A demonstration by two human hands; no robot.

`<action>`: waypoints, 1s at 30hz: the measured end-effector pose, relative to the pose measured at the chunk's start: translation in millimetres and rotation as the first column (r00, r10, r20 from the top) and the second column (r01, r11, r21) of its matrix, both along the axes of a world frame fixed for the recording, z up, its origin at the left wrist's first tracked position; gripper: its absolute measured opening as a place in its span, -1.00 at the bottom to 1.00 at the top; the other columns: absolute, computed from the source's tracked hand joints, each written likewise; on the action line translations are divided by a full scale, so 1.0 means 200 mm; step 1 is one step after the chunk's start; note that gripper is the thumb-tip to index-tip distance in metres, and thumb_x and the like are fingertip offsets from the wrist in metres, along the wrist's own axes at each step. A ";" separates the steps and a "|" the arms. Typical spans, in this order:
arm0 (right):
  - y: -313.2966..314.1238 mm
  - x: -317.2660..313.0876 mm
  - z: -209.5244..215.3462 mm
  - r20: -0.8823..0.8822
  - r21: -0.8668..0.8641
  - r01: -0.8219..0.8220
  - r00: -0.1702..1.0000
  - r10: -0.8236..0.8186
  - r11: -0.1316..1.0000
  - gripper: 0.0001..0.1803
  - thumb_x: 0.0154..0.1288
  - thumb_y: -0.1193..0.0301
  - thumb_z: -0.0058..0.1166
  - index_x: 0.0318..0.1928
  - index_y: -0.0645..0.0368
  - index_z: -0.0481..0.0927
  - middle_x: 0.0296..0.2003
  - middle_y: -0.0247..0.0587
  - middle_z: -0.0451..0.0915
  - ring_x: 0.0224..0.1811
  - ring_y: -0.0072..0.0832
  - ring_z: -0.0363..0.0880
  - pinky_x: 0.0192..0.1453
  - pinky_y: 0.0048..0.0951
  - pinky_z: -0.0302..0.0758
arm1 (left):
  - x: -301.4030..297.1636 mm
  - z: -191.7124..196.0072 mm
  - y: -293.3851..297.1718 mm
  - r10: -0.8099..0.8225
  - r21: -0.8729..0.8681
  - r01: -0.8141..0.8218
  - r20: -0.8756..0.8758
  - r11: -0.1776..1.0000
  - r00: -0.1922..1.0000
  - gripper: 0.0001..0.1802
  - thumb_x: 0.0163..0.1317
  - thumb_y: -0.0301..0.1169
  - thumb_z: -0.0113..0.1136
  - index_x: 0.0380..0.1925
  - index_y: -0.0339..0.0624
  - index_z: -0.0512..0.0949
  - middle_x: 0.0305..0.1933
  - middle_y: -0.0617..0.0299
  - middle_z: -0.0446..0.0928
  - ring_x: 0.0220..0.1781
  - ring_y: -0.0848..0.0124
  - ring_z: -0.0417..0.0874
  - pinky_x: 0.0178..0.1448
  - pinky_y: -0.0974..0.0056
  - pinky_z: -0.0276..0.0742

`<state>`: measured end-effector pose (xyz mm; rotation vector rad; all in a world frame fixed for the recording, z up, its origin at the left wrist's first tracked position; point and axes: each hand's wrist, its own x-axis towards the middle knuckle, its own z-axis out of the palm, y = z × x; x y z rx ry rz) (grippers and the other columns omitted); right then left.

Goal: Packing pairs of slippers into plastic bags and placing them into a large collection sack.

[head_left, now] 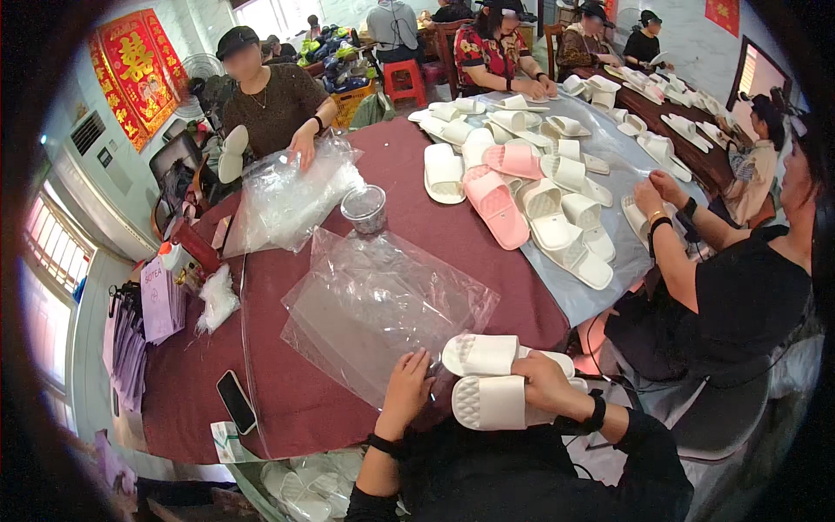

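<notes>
From the head camera, the right hand (544,383) lies over a pair of white slippers (487,378) stacked at the near edge of the dark red table (296,400), its fingers curled around the lower slipper and gripping it. The left hand (407,387) rests just beside them, fingers spread flat and open on the near edge of a stack of clear plastic bags (374,300) that lies in front of the slippers. A black phone (236,401) lies near the table's left edge, well apart from the hands. Beyond the bags stands a small clear cup (364,207), and further back another person's hand (304,143) presses on a second heap of clear bags (287,196). To the right, many white slippers and a pair of pink slippers (500,187) lie spread on a grey sheet (578,300).
</notes>
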<state>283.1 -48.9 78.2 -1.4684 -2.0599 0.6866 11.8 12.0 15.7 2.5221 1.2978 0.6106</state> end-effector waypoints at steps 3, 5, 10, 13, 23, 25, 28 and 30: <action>0.00 0.00 -0.01 0.046 0.035 0.054 0.997 -0.055 0.998 -0.84 0.01 0.41 0.09 -0.35 0.10 0.65 -0.42 -0.24 0.60 -0.32 -0.22 0.46 -0.23 -0.26 0.42 | -0.01 -0.02 0.00 0.078 -0.047 -0.071 0.185 0.996 0.980 -0.50 -0.03 -0.45 0.29 -0.01 -0.32 0.47 0.17 0.00 0.40 0.14 0.00 0.38 0.21 0.09 0.35; -0.01 0.00 -0.01 0.047 0.083 0.063 0.997 -0.067 0.995 -0.85 -0.01 0.40 0.11 -0.36 0.10 0.64 -0.43 -0.25 0.59 -0.34 -0.22 0.46 -0.26 -0.26 0.43 | -0.02 0.00 0.00 0.110 -0.025 -0.108 0.123 0.994 0.986 -0.58 -0.01 -0.42 0.29 -0.09 -0.27 0.54 0.15 0.06 0.43 0.13 0.04 0.40 0.17 0.08 0.36; -0.01 0.01 -0.01 0.090 0.069 0.077 0.993 -0.083 0.995 -0.85 -0.02 0.38 0.12 -0.38 0.10 0.62 -0.45 -0.27 0.58 -0.35 -0.24 0.47 -0.26 -0.28 0.44 | -0.01 0.03 -0.01 0.155 0.103 -0.155 0.012 0.982 0.988 -0.69 0.04 -0.35 0.23 -0.17 -0.14 0.58 0.10 0.19 0.47 0.11 0.15 0.41 0.08 0.07 0.34; -0.01 0.00 -0.01 0.096 0.077 0.062 0.993 -0.069 0.995 -0.86 -0.02 0.37 0.12 -0.39 0.10 0.61 -0.45 -0.28 0.58 -0.34 -0.25 0.47 -0.26 -0.29 0.44 | 0.00 0.03 0.00 0.151 0.125 -0.154 0.030 0.980 0.988 -0.74 0.08 -0.35 0.19 -0.19 -0.13 0.58 0.07 0.20 0.50 0.11 0.15 0.42 0.06 0.07 0.35; -0.03 0.01 0.04 -0.009 0.006 -0.054 0.998 0.054 0.999 -0.83 -0.02 0.37 0.12 -0.35 0.06 0.63 -0.40 -0.24 0.59 -0.30 -0.24 0.47 -0.22 -0.27 0.43 | -0.03 -0.04 0.02 0.283 -0.026 -0.291 0.325 0.956 0.902 -0.81 0.25 -0.40 0.01 -0.29 -0.24 0.56 -0.23 -0.04 0.59 -0.13 -0.01 0.57 -0.07 0.06 0.41; -0.04 0.03 0.02 -0.043 -0.007 -0.040 0.998 0.039 0.999 -0.83 -0.02 0.37 0.12 -0.35 0.07 0.64 -0.40 -0.23 0.59 -0.29 -0.23 0.48 -0.21 -0.27 0.43 | -0.02 0.04 0.02 0.402 -0.214 -0.345 0.364 0.914 0.840 -0.81 0.27 -0.39 -0.01 -0.29 -0.26 0.54 -0.27 -0.08 0.58 -0.18 -0.02 0.57 -0.13 0.07 0.42; -0.04 0.04 -0.01 -0.062 -0.008 -0.038 0.997 0.037 0.999 -0.86 -0.02 0.38 0.13 -0.37 0.08 0.63 -0.42 -0.22 0.59 -0.28 -0.22 0.49 -0.21 -0.27 0.43 | -0.04 0.03 0.03 0.496 -0.380 -0.358 0.378 0.853 0.782 -0.79 0.31 -0.37 -0.05 -0.29 -0.27 0.51 -0.35 -0.12 0.55 -0.26 -0.06 0.57 -0.22 0.08 0.42; -0.03 0.03 0.00 -0.049 0.002 -0.048 0.998 0.048 0.999 -0.87 -0.02 0.39 0.13 -0.39 0.08 0.63 -0.43 -0.22 0.59 -0.28 -0.22 0.49 -0.21 -0.27 0.43 | -0.06 0.01 0.04 0.472 -0.366 -0.340 0.377 0.866 0.797 -0.79 0.32 -0.36 -0.07 -0.29 -0.27 0.50 -0.38 -0.13 0.54 -0.30 -0.07 0.56 -0.26 0.09 0.41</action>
